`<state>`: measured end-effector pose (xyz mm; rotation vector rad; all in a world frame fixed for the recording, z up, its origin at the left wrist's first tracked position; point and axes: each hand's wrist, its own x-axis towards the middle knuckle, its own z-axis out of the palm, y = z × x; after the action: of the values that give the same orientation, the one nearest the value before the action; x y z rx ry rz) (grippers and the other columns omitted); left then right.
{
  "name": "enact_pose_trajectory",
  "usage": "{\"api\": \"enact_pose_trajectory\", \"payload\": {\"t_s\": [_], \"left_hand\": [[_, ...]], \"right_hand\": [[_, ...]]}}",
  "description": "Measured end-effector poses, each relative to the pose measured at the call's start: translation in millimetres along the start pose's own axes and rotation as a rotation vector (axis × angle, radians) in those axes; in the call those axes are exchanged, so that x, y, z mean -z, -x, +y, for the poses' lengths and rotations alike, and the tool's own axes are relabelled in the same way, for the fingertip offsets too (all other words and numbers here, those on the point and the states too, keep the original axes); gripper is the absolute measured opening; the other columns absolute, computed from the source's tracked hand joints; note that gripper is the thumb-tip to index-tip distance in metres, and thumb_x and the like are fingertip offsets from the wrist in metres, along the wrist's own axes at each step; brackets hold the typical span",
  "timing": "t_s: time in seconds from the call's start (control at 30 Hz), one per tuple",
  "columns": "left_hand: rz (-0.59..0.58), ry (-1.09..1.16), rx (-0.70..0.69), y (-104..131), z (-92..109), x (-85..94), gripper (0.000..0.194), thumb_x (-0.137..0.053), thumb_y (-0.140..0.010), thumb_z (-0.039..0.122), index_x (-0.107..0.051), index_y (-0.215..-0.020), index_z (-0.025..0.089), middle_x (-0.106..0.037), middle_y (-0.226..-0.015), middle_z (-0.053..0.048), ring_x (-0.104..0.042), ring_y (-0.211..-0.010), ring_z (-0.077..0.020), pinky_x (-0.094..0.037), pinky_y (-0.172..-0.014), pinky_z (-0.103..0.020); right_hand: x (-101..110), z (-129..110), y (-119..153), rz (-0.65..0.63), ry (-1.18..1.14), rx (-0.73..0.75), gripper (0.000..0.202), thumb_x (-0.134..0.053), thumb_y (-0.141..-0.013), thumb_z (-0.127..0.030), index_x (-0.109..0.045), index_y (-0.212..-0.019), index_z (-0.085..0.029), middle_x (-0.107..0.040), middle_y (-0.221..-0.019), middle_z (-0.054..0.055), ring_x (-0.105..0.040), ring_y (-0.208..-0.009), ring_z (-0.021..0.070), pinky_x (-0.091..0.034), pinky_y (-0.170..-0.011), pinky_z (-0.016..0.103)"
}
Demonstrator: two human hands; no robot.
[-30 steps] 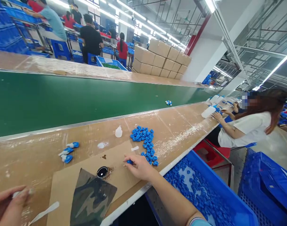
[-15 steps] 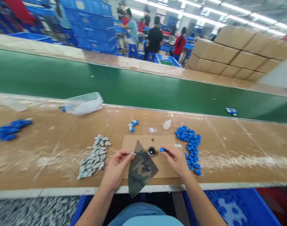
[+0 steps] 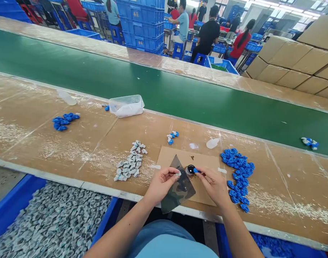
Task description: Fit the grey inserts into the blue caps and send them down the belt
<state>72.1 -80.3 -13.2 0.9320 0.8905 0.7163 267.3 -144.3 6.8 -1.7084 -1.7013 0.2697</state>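
Observation:
My left hand (image 3: 162, 182) pinches a small grey-white piece (image 3: 178, 173) above a dark camouflage-patterned sheet (image 3: 177, 195). In my right hand (image 3: 212, 182) is a small blue piece (image 3: 196, 170), held at the rim of a little round pot of dark liquid (image 3: 190, 170). Sheet and pot lie on a cardboard mat (image 3: 207, 161). Left of the mat is a pile of grey-white pieces (image 3: 130, 163); to its right is a pile of blue pieces (image 3: 238, 172). A few joined blue-and-white pieces (image 3: 172, 137) sit behind the mat.
A clear plastic tub (image 3: 127, 107) stands by the green conveyor belt (image 3: 158, 86). More blue pieces (image 3: 64, 122) lie at the left. Bins of grey pieces (image 3: 56, 218) and blue pieces (image 3: 274, 247) are below the table edge. People sit beyond the belt.
My right hand has brought the blue piece leftward to the pot. My left hand still holds the grey-white piece. The camera view has turned left, shifting the whole scene rightward.

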Motion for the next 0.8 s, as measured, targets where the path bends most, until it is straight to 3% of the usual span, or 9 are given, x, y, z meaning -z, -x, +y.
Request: {"api": "enact_pose_trajectory", "payload": {"t_s": [0.3, 0.53, 0.8], "left_hand": [[-0.03, -0.021, -0.047, 0, -9, -3.1, 0.026, -0.075, -0.065, 0.027, -0.064, -0.087, 0.017, -0.067, -0.084, -0.003, -0.062, -0.084, -0.015, -0.05, -0.084, -0.03], [-0.137, -0.021, -0.065, 4, -11, -13.6, 0.028, -0.073, -0.07, 0.029, -0.061, -0.092, 0.018, -0.067, -0.086, -0.004, -0.063, -0.085, -0.0155, -0.052, -0.081, -0.03], [-0.248, -0.276, -0.184, 4, -1, -7.0, 0.023, -0.068, -0.074, 0.021, -0.061, -0.096, 0.019, -0.069, -0.085, -0.004, -0.065, -0.083, -0.0164, -0.051, -0.079, -0.03]], "right_hand": [[3, 0, 4, 0.03, -0.086, -0.07, 0.018, -0.06, -0.084, -0.031, -0.073, -0.095, -0.025, -0.076, -0.092, 0.005, -0.071, -0.085, 0.0207, -0.059, -0.075, 0.033], [-2, -14, 11, -0.072, -0.303, -0.134, 0.016, -0.065, -0.08, -0.03, -0.074, -0.092, -0.025, -0.075, -0.089, 0.005, -0.07, -0.077, 0.0186, -0.059, -0.072, 0.032], [0, -19, 10, -0.139, -0.387, -0.086, 0.011, -0.067, -0.08, -0.033, -0.075, -0.084, -0.027, -0.075, -0.08, 0.004, -0.069, -0.074, 0.0185, -0.058, -0.068, 0.031]]}}
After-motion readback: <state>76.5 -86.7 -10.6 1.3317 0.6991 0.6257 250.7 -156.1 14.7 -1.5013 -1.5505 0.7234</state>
